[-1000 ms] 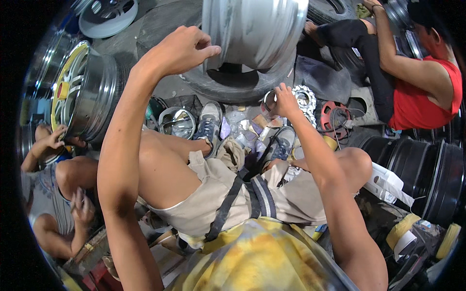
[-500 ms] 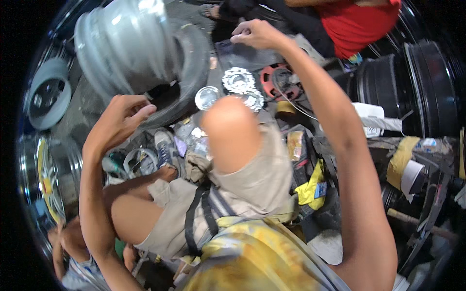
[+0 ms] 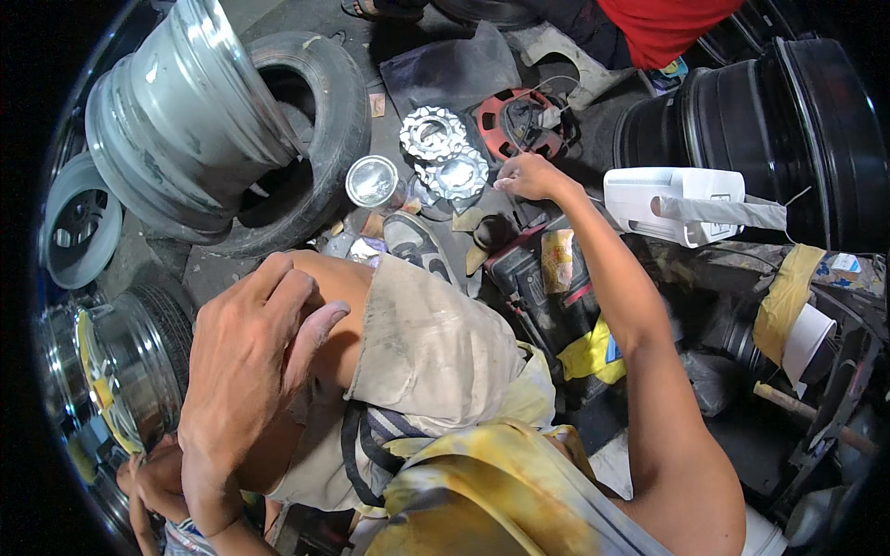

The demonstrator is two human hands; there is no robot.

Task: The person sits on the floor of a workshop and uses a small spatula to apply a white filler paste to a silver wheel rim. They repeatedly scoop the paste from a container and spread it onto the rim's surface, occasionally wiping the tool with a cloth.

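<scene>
My left hand [image 3: 255, 357] is raised over my bent leg, its fingers loosely curved and the thumb apart, with nothing in it. Farther forward, my right hand [image 3: 532, 176] reaches out with bent fingers pointing left, and I see nothing between them. Two silver wheel centre caps lie left of its fingertips, a ring-shaped one [image 3: 433, 135] and a fuller one [image 3: 456, 176] overlapping. Beside them stands a round can [image 3: 373, 183] with a shiny lid. Just beyond the right hand lies a red cable reel [image 3: 505, 120].
A grey wheel rim [image 3: 181, 120] leans on a tyre [image 3: 341, 139] at the far left. Black rims [image 3: 732, 130] stand at right, behind a white plastic thing with a wrapped handle [image 3: 630, 196]. A chrome rim [image 3: 144, 347] and another person's arm [image 3: 139, 500] are at left.
My left hand has come nearer and now looks larger. My right hand has dropped from the far side toward the caps and reel. My view and legs have shifted.
</scene>
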